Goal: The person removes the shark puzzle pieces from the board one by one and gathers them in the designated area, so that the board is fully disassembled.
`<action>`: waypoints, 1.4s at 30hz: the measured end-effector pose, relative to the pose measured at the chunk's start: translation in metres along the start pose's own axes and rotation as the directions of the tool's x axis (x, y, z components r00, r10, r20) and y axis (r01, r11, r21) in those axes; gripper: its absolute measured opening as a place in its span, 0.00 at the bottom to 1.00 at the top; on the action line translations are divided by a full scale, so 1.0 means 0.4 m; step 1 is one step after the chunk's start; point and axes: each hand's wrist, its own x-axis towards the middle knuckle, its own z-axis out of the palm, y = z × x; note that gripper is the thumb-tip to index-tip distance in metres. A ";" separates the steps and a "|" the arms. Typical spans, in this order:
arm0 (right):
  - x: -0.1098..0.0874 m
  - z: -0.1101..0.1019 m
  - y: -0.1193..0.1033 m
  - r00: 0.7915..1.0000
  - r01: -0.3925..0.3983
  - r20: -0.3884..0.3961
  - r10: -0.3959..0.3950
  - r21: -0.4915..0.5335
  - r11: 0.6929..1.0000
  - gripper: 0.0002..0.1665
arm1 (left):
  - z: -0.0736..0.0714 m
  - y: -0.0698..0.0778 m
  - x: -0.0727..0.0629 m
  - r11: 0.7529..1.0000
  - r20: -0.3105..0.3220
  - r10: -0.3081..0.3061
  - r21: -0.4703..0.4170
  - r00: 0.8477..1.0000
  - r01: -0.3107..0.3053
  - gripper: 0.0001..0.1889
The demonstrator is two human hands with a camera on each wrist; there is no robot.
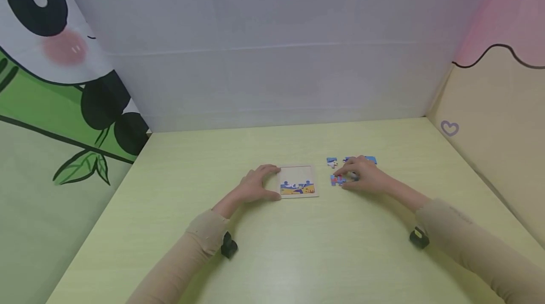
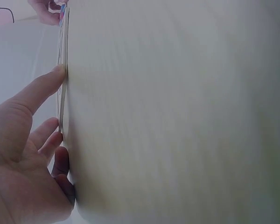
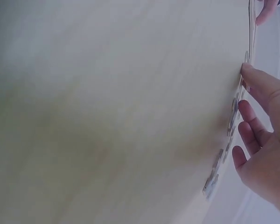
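A square wooden jigsaw tray (image 1: 295,174) lies on the table, its lower part filled with yellow and blue pieces (image 1: 296,188). At its left side, my left hand (image 1: 255,184) holds the edge, thumb by the near corner and fingers by the far one. To the right of the tray, my right hand (image 1: 362,175) pinches a red-and-blue puzzle piece (image 1: 337,180) low over the table. Loose puzzle pieces lie about that hand: one blue and white (image 1: 331,162), and blue ones (image 1: 371,159) partly hidden behind the fingers.
The pale wood-look table (image 1: 272,256) ends at a white cloth backdrop (image 1: 272,81). Printed cartoon panels (image 1: 102,105) flank it left and right. A small black device (image 1: 229,245) sits at the left wrist, another black device (image 1: 419,237) at the right.
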 end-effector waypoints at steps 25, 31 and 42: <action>-0.003 -0.007 -0.009 1.000 0.008 0.000 -0.008 0.028 1.000 0.18 | 0.002 -0.004 0.004 1.000 -0.004 -0.007 0.027 1.000 0.008 0.43; -0.001 -0.007 -0.008 1.000 -0.002 0.014 0.002 0.021 1.000 0.18 | 0.003 -0.004 0.006 1.000 -0.002 -0.008 0.030 1.000 0.008 0.43; 0.004 -0.009 -0.010 0.999 -0.021 0.040 0.020 0.024 1.000 0.19 | 0.005 -0.009 0.008 0.999 -0.001 -0.016 0.037 1.000 0.016 0.43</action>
